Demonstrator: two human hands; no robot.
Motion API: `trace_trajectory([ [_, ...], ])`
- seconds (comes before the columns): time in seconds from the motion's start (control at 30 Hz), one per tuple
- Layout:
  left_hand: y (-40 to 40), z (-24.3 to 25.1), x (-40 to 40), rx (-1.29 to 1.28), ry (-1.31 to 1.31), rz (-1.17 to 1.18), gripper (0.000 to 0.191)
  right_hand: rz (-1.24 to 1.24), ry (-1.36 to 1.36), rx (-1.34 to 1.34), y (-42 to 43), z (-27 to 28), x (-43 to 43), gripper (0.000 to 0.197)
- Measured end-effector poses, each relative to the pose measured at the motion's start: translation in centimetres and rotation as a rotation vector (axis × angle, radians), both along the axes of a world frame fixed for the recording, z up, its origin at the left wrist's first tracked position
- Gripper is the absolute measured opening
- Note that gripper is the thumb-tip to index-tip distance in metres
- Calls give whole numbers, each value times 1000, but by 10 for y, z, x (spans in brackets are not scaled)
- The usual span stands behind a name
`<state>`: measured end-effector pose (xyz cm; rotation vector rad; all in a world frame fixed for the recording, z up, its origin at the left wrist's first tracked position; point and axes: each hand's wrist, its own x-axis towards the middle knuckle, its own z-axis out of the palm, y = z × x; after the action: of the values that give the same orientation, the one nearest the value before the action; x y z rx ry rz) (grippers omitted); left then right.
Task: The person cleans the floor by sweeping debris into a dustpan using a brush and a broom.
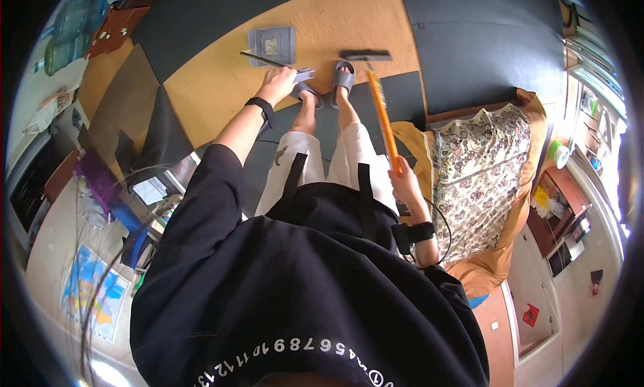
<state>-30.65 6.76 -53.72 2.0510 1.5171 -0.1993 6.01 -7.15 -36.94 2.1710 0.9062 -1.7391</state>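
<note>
My right hand [405, 183] is closed around the orange handle of a broom [385, 120]. The broom's dark, wide head [366, 55] lies on the tan floor just beyond my slippered foot. In my left hand [279, 84] is the upper part of a long-handled dustpan, its thin dark stick [261, 59] running away to the left and a grey end piece [304, 75] showing beside my fingers. Past that hand, a grey plastic dustpan tray [272, 46] rests on the floor with something pale on it; whether the stick joins it I cannot tell.
Dark mats [463, 59] cover parts of the floor [216, 80]. A sofa or bed with a floral cover [483, 180] stands close on the right. A dark folded panel [168, 130] and a blue chair [132, 236] are at the left. Large water bottles [70, 34] stand at the upper left.
</note>
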Motion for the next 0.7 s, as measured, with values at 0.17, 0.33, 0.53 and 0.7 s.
trace_trajectory([
  [0.17,-16,43,-38,22,29,17,15,-116,-138,17,-12,-11,54,31],
  [0.33,-34,74,-61,51,37,56,20,-329,-133,56,-13,-41,95,19],
  [0.53,-47,93,-49,33,86,76,22,-560,-70,85,-3,-43,111,11],
  [0.7,-54,103,-35,38,97,134,24,-744,43,87,-10,-42,113,17],
])
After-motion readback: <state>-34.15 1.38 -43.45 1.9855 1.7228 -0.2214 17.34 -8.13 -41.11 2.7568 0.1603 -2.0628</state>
